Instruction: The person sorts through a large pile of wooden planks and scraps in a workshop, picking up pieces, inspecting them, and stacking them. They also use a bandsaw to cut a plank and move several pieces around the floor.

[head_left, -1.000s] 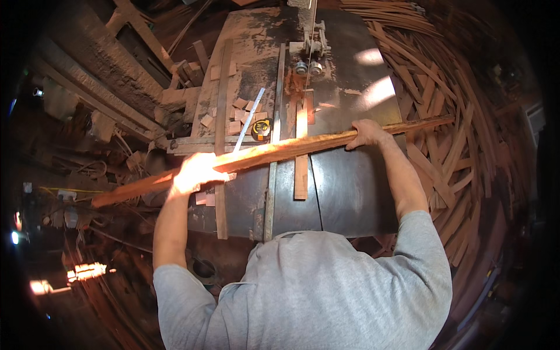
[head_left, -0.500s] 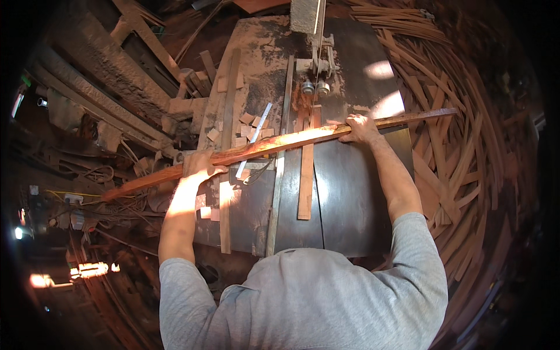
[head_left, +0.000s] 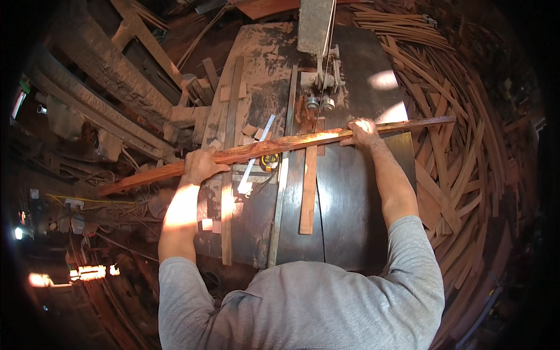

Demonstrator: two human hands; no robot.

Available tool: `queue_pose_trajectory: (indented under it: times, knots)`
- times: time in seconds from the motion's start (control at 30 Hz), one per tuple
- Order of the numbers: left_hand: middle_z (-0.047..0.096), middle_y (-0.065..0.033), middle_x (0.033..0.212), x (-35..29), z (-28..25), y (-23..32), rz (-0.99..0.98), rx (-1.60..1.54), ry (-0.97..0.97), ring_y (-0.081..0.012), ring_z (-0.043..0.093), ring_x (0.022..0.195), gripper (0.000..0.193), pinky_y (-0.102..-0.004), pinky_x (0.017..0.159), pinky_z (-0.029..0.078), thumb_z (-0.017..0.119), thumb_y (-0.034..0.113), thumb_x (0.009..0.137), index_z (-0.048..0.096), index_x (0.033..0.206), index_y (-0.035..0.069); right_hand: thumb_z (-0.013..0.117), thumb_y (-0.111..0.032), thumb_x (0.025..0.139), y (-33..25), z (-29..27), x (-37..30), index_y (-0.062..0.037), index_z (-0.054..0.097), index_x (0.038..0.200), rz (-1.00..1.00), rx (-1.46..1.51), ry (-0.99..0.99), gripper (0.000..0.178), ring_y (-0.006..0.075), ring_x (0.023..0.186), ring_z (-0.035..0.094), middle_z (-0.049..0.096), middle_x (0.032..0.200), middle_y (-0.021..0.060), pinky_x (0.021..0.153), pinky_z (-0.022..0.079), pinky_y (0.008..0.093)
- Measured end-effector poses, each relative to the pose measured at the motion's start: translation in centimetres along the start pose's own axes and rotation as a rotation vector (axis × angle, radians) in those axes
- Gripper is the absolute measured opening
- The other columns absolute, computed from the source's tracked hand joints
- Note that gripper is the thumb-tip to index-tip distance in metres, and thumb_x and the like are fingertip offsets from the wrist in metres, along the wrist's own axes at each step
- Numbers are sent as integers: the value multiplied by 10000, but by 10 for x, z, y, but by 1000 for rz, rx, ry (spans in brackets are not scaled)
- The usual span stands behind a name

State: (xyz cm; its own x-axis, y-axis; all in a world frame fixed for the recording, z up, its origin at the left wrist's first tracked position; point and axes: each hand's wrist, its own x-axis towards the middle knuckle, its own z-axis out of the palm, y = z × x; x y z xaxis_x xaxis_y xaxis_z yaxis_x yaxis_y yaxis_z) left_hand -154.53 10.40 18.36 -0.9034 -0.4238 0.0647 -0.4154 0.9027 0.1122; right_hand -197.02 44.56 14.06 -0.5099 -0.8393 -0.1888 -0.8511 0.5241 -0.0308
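A long reddish-brown wooden board (head_left: 274,144) lies crosswise in front of me over the dark metal saw table (head_left: 356,192), its ends reaching past both sides. My left hand (head_left: 202,165) is closed round it left of the middle. My right hand (head_left: 363,133) grips it toward the right end, thumb on the near side. Beneath the board runs a flat wooden strip (head_left: 308,201), partly covered by it. Close to the board's near edge sits a yellow and black tape measure (head_left: 269,161). A thin white strip (head_left: 269,127) passes under the board, beside small wood blocks (head_left: 249,130).
Beyond the board stand the saw's guide rollers (head_left: 319,104) and upright blade (head_left: 326,64). A long rail (head_left: 282,189) and a wooden batten (head_left: 227,227) run away from me. Offcut strips (head_left: 466,175) are heaped at the right; dusty beams (head_left: 111,76) stand at the left.
The board has shifted slightly away from me over the table, with both hands still on it. The tape measure now shows at its near edge. My view has tilted a little.
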Motion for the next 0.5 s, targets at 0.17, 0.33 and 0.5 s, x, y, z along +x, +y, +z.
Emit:
queue_pose_trajectory:
  times: [0.17,0.33,0.5]
  knots:
    - [738,-168,895,16,0,1,-52,31,-63,-322,725,849,730,-422,735,560,885,564,613,710,1126,75,821,-661,631,6,-4,12,-101,718,1010,5,42,15,684,304,1081,664,717,1061,112,944,498,464]
    - [739,-175,922,18,-13,3,-118,40,-120,-313,726,899,742,-431,791,558,875,582,625,701,1094,34,827,-633,643,15,-14,22,-59,708,1014,-40,54,204,694,314,1071,664,708,1088,129,938,510,445]
    - [729,-221,1027,-36,-38,7,-279,74,-299,-351,705,1006,837,-455,888,537,868,590,637,673,1201,4,847,-621,611,31,-9,-32,-34,709,987,-138,102,312,710,314,1100,636,677,1117,126,966,512,423]
